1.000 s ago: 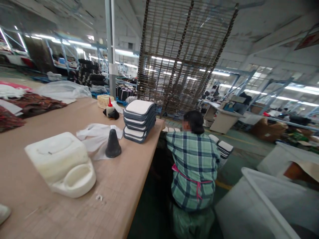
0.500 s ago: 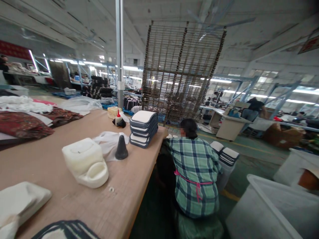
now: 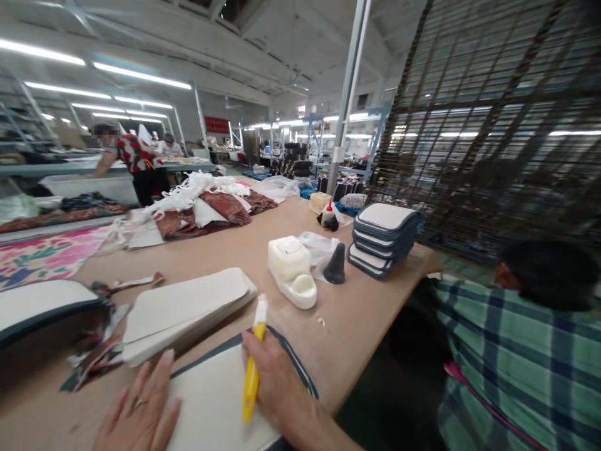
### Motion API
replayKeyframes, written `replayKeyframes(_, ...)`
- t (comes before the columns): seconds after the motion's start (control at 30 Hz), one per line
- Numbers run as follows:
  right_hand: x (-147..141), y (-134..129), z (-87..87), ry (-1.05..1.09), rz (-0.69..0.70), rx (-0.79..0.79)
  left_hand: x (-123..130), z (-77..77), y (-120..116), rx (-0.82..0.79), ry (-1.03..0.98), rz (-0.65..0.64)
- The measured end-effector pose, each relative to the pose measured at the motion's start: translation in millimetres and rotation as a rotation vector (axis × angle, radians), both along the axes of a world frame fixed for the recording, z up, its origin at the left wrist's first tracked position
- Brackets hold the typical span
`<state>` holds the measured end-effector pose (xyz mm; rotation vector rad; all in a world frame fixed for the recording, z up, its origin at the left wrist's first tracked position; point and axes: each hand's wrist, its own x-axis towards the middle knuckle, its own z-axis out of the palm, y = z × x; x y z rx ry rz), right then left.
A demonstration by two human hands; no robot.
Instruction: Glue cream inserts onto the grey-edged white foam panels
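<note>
My right hand (image 3: 272, 369) is closed around a yellow-handled brush (image 3: 251, 382) whose pale bristles point away from me. Beneath it lies a cream panel with a dark blue edge (image 3: 211, 398). My left hand (image 3: 141, 407), a ring on one finger, rests with fingers spread at the panel's left side, holding nothing. Just beyond sits a stack of cream pieces (image 3: 188, 307). A cut white plastic container (image 3: 291, 269) stands farther forward, beside a dark cone (image 3: 335, 266). Dark-edged pads are piled (image 3: 382, 238) near the table's right edge.
A person in a plaid shirt (image 3: 521, 363) sits close at the right of the table (image 3: 347, 326). Fabric scraps (image 3: 101, 351) and a dark-edged stack (image 3: 42, 304) lie left. A red-capped bottle (image 3: 328, 213) stands farther back. Another person (image 3: 136, 156) leans over a bin.
The view has swung left and down. Both my hands now show, the right one with the brush. The container, cone and pad pile appear farther right in view.
</note>
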<state>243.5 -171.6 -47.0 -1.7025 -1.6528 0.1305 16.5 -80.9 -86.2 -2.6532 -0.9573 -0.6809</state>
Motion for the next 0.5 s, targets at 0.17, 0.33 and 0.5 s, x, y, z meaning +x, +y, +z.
replayKeyframes(0.17,-3,-5,-3.3,0.087,0.021,-0.033,54,30.4,-15,0.191,0.106,-0.128)
replayKeyframes(0.33,-1,-6,-2.4,0.063,0.049,-0.094,61,29.0,-26,0.117,0.111,-0.127)
replayKeyframes(0.5,4,-1,-2.6,0.106,0.053,0.014,58,32.1,-28,-0.137,0.071,-0.057)
